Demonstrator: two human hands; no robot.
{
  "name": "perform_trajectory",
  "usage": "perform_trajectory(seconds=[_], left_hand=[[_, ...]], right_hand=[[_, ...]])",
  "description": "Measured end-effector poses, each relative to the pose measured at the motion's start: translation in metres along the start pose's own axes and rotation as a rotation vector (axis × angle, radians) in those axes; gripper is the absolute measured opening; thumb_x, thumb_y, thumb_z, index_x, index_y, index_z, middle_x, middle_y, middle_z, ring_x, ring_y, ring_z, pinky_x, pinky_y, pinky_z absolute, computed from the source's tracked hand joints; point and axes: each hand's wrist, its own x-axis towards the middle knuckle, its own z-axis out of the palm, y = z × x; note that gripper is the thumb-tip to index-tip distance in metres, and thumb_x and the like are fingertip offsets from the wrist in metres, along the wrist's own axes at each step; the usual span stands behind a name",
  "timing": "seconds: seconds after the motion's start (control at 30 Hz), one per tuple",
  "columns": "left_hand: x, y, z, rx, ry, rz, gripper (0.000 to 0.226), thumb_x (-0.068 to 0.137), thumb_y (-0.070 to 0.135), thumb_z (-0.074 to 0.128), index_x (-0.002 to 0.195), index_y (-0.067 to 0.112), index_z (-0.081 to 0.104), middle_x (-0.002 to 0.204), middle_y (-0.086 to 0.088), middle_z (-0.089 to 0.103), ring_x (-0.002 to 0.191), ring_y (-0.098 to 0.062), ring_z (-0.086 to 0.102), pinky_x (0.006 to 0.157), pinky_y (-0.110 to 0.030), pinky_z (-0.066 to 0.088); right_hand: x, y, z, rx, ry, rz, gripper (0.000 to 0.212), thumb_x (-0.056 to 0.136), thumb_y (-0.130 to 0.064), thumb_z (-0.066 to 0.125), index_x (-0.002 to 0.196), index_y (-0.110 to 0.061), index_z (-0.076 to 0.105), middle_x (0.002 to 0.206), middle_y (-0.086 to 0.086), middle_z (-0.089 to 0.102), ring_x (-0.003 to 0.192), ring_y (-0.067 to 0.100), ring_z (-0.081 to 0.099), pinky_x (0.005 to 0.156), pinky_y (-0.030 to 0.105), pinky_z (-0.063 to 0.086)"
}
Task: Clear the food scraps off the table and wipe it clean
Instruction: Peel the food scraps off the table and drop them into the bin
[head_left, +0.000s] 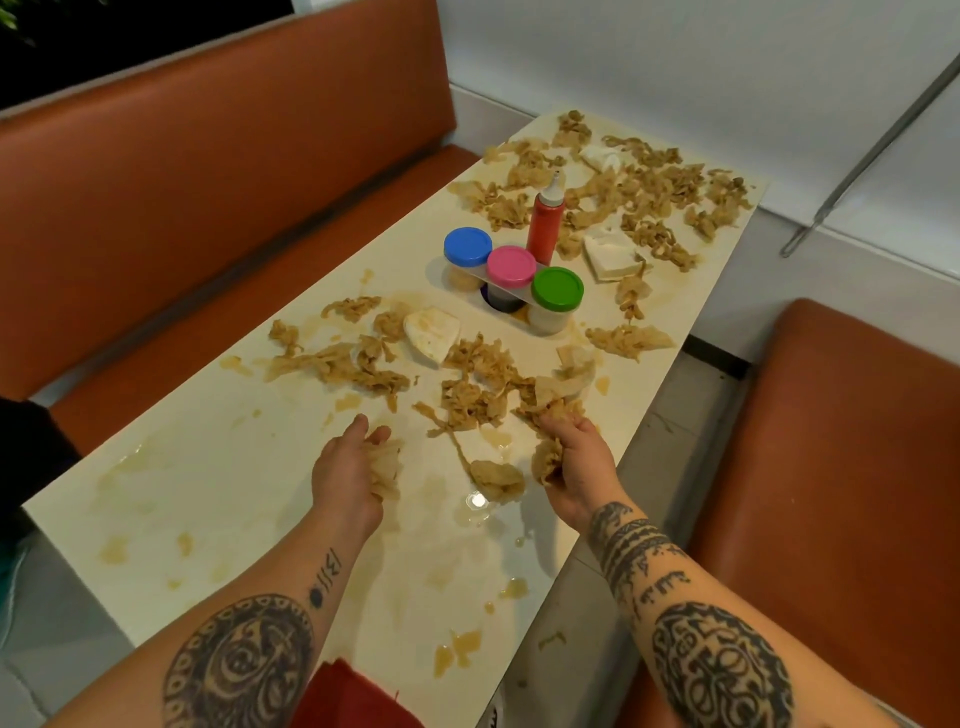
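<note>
A single wide-angle camera on the person's head looks from above the near short edge of the table (208, 493), forward and down along its length to the far edge by the white wall (675, 62). The table runs slantwise from lower left to upper right. The camera sits close. Both forearms (244, 649) enter from the bottom, and the left hand (345, 478) and right hand (576, 467), each gripping food scraps (387, 467), lie just below mid-frame. Orange benches (208, 182) flank both long edges.

both tattooed forearms (270, 623) reach forward; left grip (348, 467) and right grip (574, 467) each curl round food scraps (387, 470).
</note>
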Motion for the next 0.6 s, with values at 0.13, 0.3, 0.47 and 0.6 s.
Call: perform_trajectory(seconds=[0.13, 0.3, 0.47, 0.6], left_hand=[[0.004, -0.006, 0.001, 0.046, -0.021, 0.006, 0.016, 0.102, 0.031, 0.062, 0.109, 0.018, 0.055, 0.100, -0.006, 0.053, 0.079, -0.026, 0.071, 0.083, -0.046, 0.059], [0.004, -0.015, 0.008, 0.407, -0.090, 0.055, 0.019, 0.102, 0.030, 0.058, 0.118, 0.020, 0.063, 0.096, -0.007, 0.053, 0.062, -0.018, 0.047, 0.068, -0.036, 0.059], [0.003, -0.037, 0.024, 0.989, -0.322, 0.321, 0.016, 0.094, 0.035, 0.067, 0.109, 0.032, 0.070, 0.125, 0.006, 0.059, 0.084, -0.019, 0.063, 0.062, -0.027, 0.050], [0.009, -0.062, 0.044, 1.420, -0.499, 0.595, 0.042, 0.092, 0.038, 0.067, 0.133, 0.038, 0.062, 0.123, 0.004, 0.049, 0.110, -0.021, 0.059, 0.084, -0.027, 0.044]], right_hand=[[0.001, 0.004, 0.003, 0.001, -0.003, 0.010, 0.019, 0.097, -0.002, 0.055, 0.104, -0.017, 0.064, 0.075, 0.002, 0.056, 0.055, 0.012, 0.040, 0.049, 0.027, 0.037], [0.001, 0.011, 0.012, -0.152, 0.004, -0.009, 0.040, 0.097, 0.000, 0.041, 0.110, -0.024, 0.070, 0.074, -0.007, 0.054, 0.058, 0.012, 0.037, 0.053, 0.026, 0.037], [0.001, 0.014, 0.013, -0.180, 0.118, -0.011, 0.034, 0.098, -0.001, 0.040, 0.102, -0.020, 0.069, 0.086, -0.001, 0.059, 0.057, 0.011, 0.043, 0.045, 0.024, 0.031], [0.003, 0.009, 0.004, -0.068, 0.173, -0.003, 0.027, 0.102, -0.013, 0.043, 0.110, -0.013, 0.069, 0.079, 0.001, 0.062, 0.050, 0.011, 0.047, 0.048, 0.025, 0.030]])
